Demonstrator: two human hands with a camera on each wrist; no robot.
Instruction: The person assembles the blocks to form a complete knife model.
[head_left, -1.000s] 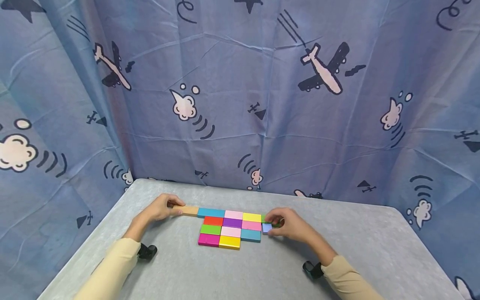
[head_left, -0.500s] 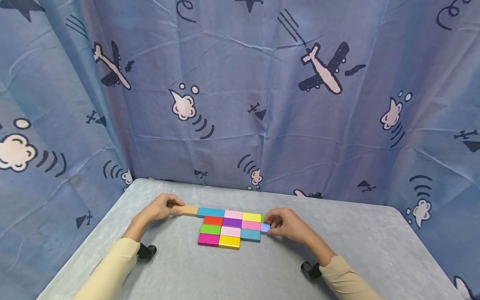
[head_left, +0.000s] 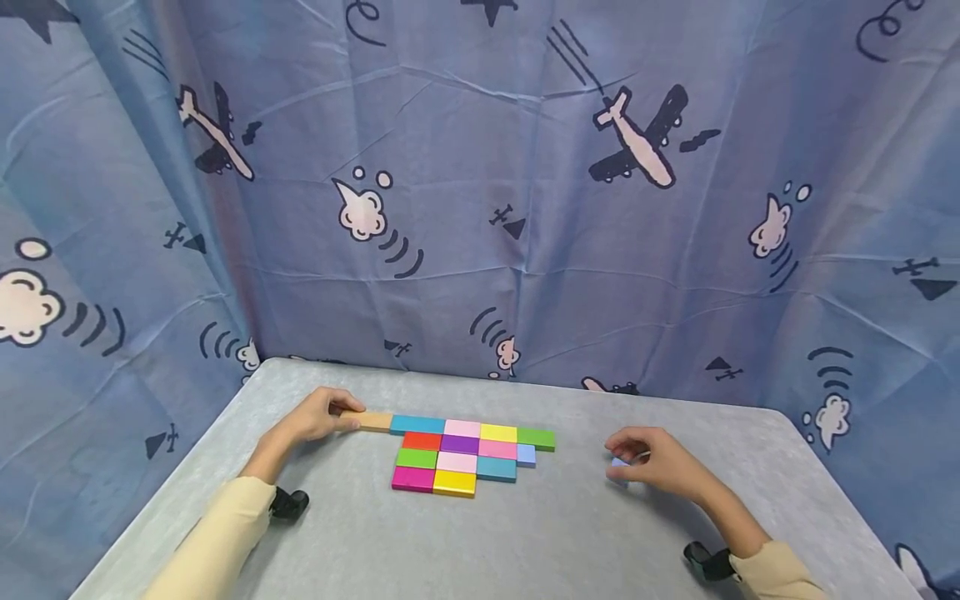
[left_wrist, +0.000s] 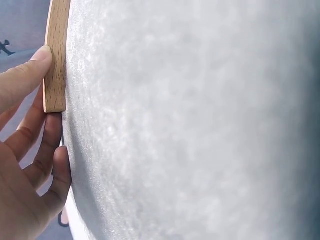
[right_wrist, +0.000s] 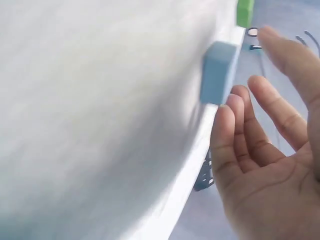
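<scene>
Blocks (head_left: 459, 455) of many colours lie flat in rows at the middle of our grey table (head_left: 525, 550). Our left hand (head_left: 313, 417) presses the wooden block (head_left: 372, 420) at the far row's left end. Our right hand (head_left: 654, 458) hovers relaxed over a loose pale blue block (head_left: 619, 462) (right of the rows), grasping nothing.

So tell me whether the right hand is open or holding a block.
Open. The right hand has spread fingers beside a light blue block on the table, gripping nothing.
</scene>
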